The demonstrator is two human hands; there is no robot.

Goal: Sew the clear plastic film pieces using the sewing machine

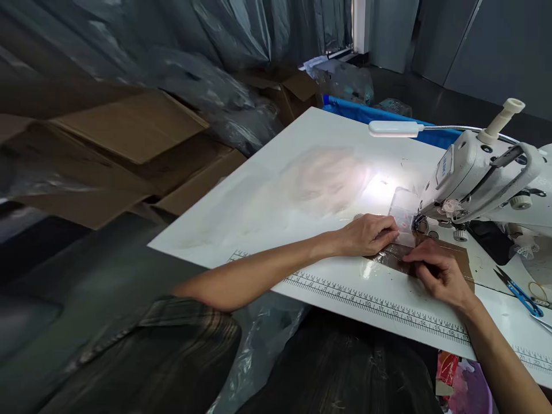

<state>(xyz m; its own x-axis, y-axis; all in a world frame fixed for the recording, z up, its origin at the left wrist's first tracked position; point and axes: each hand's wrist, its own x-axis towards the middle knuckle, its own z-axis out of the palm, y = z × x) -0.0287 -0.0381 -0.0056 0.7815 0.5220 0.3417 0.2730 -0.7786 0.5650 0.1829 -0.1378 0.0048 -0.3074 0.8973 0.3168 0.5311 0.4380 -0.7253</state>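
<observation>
**Glossy strip lies between two hands, just before the needle area**

At the left, a bare stretch of the white, ruler-marked table (259, 201) is seen. Next comes the left hand (371, 234), reached in with fingers curled and fingertips lowered at the far edge of a glossy, brown-looking strip of film-like material (390, 257). Whether the strip is pinched or merely pressed there cannot be told. The strip's long axis is set left to right, roughly along the table's front edge. Beyond it, a translucent plastic sheet (403, 210) is laid beside the foot of the white metal sewing machine (470, 167).

By the right hand (440, 270), the strip's near side is touched with bent fingers; a closed grip cannot be confirmed. The left fingertips are placed nearer the foot. Under and past the right hand, a matte brown flat piece (463, 261) is shown; whether it is joined to the strip is hidden. Farthest right, blue-handled metal scissors (521, 296) are left on the table.
</observation>
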